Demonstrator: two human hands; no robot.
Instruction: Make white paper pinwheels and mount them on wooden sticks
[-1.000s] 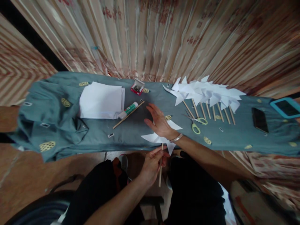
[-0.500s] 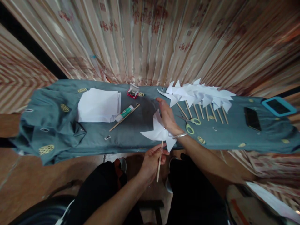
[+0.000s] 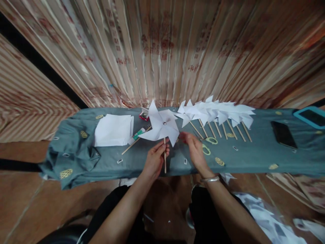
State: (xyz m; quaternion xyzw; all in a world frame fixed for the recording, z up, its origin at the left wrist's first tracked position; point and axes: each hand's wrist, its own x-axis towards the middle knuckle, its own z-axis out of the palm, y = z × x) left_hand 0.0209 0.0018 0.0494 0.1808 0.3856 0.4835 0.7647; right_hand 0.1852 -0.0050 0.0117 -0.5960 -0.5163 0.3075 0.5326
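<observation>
My left hand (image 3: 155, 159) pinches the upright stick of a white paper pinwheel (image 3: 160, 128), its wheel above my fingers, over the teal-covered table (image 3: 254, 152). My right hand (image 3: 195, 149), loosely open and empty, hovers just right of a vane.

On your table (image 3: 254, 152), paper (image 3: 113, 130) lies left, pinwheels (image 3: 215, 113) and scissors (image 3: 208, 144) right of centre, the phone (image 3: 283, 134) farther right.
</observation>
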